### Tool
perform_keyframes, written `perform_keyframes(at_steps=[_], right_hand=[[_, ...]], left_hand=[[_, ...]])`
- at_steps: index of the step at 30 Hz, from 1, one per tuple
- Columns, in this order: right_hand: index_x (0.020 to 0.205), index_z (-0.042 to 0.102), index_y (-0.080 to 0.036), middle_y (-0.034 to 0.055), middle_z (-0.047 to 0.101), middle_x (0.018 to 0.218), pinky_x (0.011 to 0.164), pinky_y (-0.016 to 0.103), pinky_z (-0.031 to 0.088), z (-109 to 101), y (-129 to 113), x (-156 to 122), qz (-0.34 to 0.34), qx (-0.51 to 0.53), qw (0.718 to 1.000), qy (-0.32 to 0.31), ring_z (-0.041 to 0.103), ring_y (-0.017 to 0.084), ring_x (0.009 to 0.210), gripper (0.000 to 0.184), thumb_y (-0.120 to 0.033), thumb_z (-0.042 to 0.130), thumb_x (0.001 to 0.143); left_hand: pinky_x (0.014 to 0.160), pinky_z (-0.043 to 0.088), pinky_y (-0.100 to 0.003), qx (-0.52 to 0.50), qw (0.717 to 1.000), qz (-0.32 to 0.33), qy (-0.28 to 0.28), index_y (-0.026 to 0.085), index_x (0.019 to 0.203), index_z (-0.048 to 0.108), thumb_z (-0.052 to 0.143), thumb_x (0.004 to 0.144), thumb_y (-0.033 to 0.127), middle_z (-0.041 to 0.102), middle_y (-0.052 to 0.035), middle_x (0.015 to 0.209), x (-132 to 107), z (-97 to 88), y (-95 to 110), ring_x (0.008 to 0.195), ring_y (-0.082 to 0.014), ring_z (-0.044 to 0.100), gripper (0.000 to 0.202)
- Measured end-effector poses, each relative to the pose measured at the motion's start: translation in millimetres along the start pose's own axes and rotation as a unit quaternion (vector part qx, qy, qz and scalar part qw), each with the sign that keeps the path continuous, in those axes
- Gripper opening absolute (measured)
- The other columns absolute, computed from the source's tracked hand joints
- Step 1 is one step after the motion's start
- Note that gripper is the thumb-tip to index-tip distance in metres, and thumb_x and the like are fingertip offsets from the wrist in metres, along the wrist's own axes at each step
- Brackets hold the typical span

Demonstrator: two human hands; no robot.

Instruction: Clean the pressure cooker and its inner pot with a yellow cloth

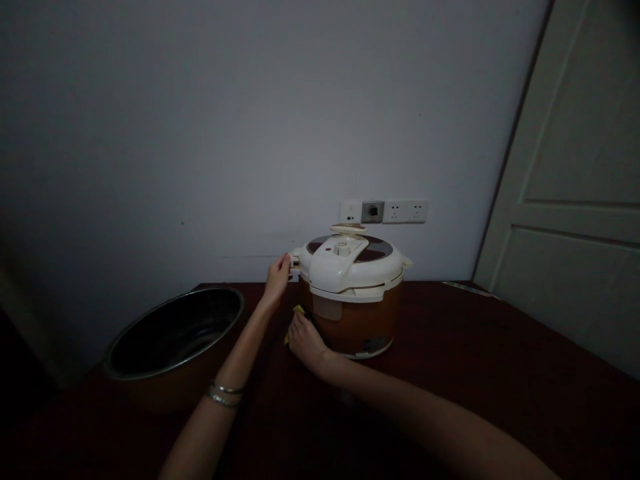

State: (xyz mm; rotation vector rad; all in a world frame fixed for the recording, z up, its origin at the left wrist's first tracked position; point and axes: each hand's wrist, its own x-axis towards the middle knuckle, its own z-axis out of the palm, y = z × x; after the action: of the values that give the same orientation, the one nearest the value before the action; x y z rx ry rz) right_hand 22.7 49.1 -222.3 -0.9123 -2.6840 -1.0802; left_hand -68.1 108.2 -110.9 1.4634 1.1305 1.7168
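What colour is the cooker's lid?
The lid is mostly white, with dark top panels; see the head view.

Both arms (253, 341) outstretched, fingers (299, 324) curled

Fingertips of the left hand (277, 277) partly hidden at the white plastic side handle (295, 261), their grip indeterminable; small yellow-and-dark pad (299, 309) mostly covered by the right hand (306, 339); both forearms cut by the lower edge; pale panelled door (580, 153) cropped above and at right; markings on the squat orange-brown, white-lidded cooker (360, 327) too small to read; outer base of the round, dark-lined, metal-rimmed pot (185, 320) lost in shadow.
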Motion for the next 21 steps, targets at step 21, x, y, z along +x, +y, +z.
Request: perform_keyframes(at_steps=[21], right_hand=[[0.124, 0.055, -0.018, 0.0040, 0.058, 0.129, 0.103, 0.039, 0.038, -5.9, 70.5, -184.8, -0.087, 0.083, 0.973, 0.197, 0.048, 0.016, 0.122, 0.036, -0.011, 0.038, 0.093]], left_hand=[[0.077, 0.050, -0.033, 0.027, 0.999, 0.012, 0.026, 0.016, 0.105, 0.065, 0.052, 0.079, 0.050, 0.068, -0.0092, 0.102, 5.6, 0.5, -8.7, 0.096, -0.0213, 0.061, 0.044]])
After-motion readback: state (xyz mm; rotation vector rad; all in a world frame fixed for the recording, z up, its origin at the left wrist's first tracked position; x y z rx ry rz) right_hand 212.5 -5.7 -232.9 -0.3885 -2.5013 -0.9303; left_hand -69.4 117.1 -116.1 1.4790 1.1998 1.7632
